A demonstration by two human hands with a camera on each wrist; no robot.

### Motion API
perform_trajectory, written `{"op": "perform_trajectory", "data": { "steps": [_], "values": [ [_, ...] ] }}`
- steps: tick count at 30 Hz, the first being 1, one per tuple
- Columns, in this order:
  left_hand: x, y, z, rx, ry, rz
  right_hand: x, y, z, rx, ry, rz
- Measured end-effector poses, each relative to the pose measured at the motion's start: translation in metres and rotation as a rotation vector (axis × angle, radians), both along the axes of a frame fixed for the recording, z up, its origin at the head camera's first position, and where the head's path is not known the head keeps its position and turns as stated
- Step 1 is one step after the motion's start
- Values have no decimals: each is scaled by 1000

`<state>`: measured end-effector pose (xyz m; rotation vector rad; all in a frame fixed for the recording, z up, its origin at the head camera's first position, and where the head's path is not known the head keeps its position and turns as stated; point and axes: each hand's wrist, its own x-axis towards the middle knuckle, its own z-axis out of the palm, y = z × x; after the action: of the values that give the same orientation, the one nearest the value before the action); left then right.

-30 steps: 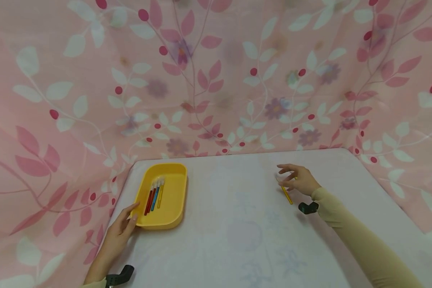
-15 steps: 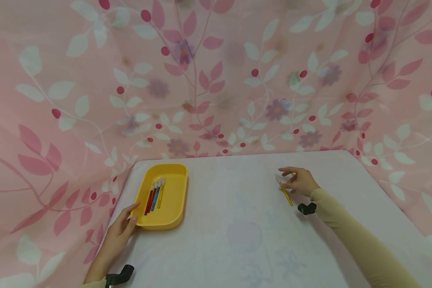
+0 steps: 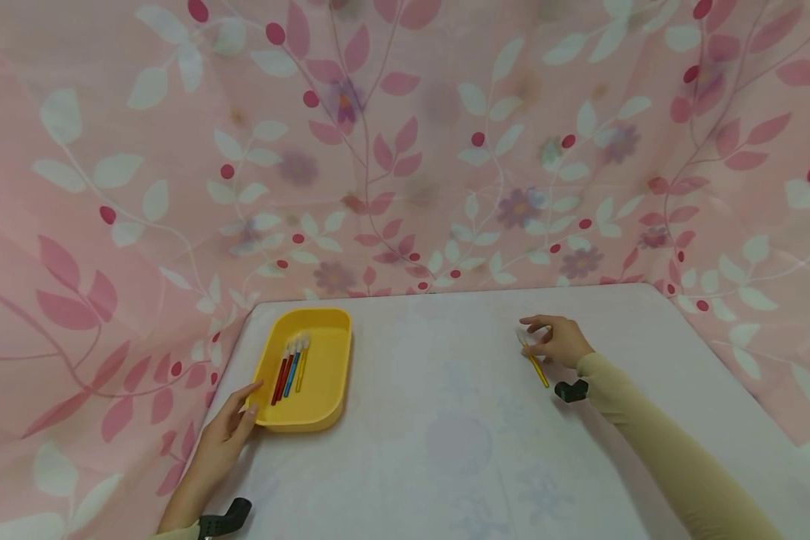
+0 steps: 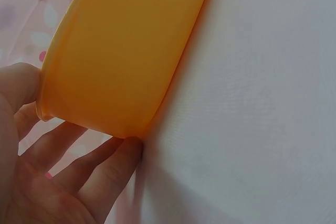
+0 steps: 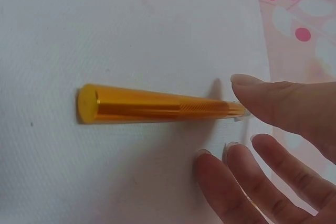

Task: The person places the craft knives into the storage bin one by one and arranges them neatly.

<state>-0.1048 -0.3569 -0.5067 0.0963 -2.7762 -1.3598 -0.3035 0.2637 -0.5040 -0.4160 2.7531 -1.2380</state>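
Note:
My left hand [image 3: 224, 433] grips the near left corner of a yellow tray [image 3: 328, 390]; in the left wrist view, fingers [image 4: 113, 174] touch the tray's outer wall [image 4: 131, 61]. Side by side in the tray lie several slim knives with pale caps, in red, blue [image 3: 291, 375] and yellow. On the right of the table is a yellow craft knife [image 3: 536, 367] with a knurled grip and clear cap. My right hand [image 3: 559, 341] hovers at its capped far end. In the right wrist view, thumb and fingers [image 5: 218, 184] are spread either side of the craft knife [image 5: 142, 104], seemingly without gripping it.
A white cloth [image 3: 418, 375] with faint prints covers the table. Pink flowered fabric [image 3: 405, 150] hangs behind it and along both sides. The table's back edge runs just beyond the tray and the right hand.
My right hand has shifted slightly down and left, its thumb closer to the craft knife's capped end. The left hand and the tray stay in place.

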Motion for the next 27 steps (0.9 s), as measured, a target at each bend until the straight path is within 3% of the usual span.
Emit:
{"op": "perform_trajectory", "data": {
  "steps": [8, 16, 27],
  "values": [
    [-1, -1, -3, -13, 17, -4, -4, 1, -5, 1, -30, -5],
    [0, -1, -2, 4, 16, -3, -5, -5, -3, -31, -69, 106],
    [-1, -1, -3, 4, -9, 2, -7, -5, -2, -2, -68, 143]
  ]
}}
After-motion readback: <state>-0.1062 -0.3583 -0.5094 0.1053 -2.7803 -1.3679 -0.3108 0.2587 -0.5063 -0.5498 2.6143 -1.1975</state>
